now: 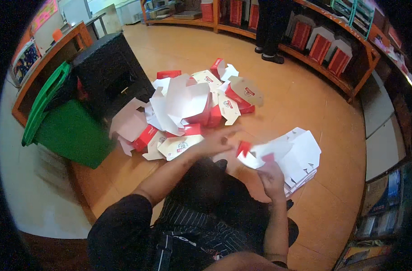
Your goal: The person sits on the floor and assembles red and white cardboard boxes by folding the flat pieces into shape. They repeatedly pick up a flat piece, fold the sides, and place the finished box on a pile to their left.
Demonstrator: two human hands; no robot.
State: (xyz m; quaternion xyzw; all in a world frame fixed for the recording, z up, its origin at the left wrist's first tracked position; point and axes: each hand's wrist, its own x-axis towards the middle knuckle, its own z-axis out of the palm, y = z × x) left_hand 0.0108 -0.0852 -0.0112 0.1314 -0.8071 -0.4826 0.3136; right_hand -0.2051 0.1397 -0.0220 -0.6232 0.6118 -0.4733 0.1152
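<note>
My right hand [272, 179] grips a flat white-and-red carton blank [273, 151], which is smeared by motion. It is in front of a stack of flat white carton blanks [300, 156] on the floor. My left hand [218, 143] is to the left of that blank, apart from it. Its fingers are too blurred to read. Beyond my left hand spreads a heap of folded red, white and cream food boxes [183, 101], some standing with their flaps up and others tipped over.
A green bin [75, 133] and a black box-shaped unit [111, 67] stand at the left. Wooden shelves [328, 70] with upright red-and-white boxes line the far right. Near them stands another person [271, 31] in dark trousers. The floor [314, 104] is orange-brown.
</note>
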